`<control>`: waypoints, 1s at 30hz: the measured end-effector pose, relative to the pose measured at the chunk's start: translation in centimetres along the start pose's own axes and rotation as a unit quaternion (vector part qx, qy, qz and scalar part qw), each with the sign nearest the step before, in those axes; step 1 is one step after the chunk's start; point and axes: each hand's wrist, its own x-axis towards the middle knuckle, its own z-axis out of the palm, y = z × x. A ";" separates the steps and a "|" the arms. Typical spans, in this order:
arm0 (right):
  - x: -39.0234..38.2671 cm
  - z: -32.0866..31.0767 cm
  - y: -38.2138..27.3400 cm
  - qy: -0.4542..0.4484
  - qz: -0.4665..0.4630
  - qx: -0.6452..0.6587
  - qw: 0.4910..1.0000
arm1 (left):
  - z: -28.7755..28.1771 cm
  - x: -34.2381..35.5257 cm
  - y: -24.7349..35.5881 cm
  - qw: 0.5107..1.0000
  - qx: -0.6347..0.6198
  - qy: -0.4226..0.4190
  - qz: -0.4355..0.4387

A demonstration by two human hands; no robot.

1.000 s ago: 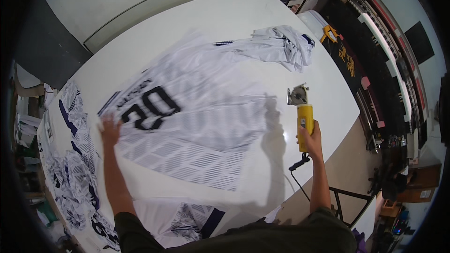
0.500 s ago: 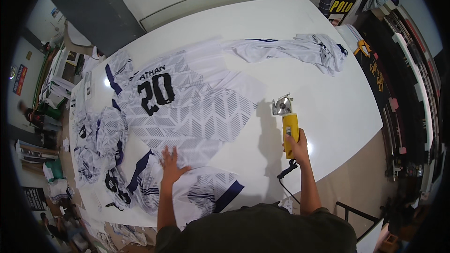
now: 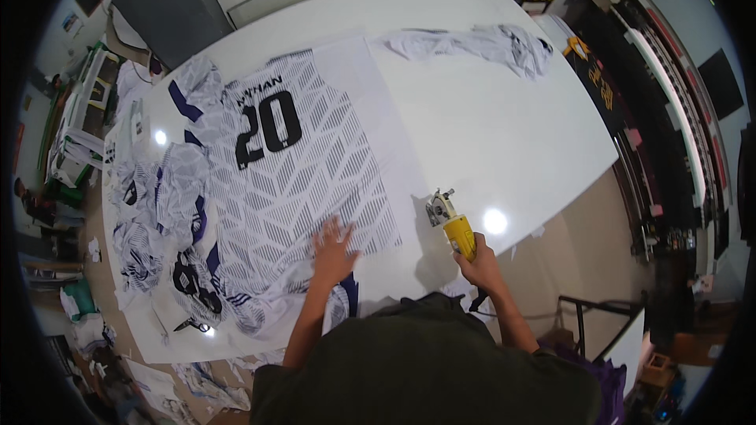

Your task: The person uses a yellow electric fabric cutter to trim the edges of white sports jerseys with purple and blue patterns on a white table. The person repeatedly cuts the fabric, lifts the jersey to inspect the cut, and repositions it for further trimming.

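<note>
Head view shows our two hands working over a large white table. Our left hand [image 3: 335, 256] is palm down with its fingers spread, over the near right part of a white cloth panel [image 3: 331, 161]; it grips nothing that we can see, and we cannot tell how firmly it presses. Our right hand [image 3: 482, 269] is closed around the body of a yellow hand cutter [image 3: 458, 236], whose metal head [image 3: 441, 208] points away from us and to the left. We have the cutter off to the right of the panel, apart from it, near the table's right edge; we cannot tell whether it touches the table [image 3: 480, 134].

The panel lies mostly flat in the middle left of the table, patterned in gray stripes, with large black figures [image 3: 291, 120] toward its far end. Its near end meets bunched striped cloth [image 3: 272, 303] with navy bands, close to our left forearm. To the left we see a rumpled heap [image 3: 177, 189] of similar white and navy pieces. Another crumpled white cloth [image 3: 504, 47] stretches along the far right of the table.
</note>
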 end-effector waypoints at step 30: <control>-11.5 8.6 -2.8 0.007 -0.029 -0.094 0.995 | 4.3 -7.9 5.6 0.995 -0.030 -0.077 0.060</control>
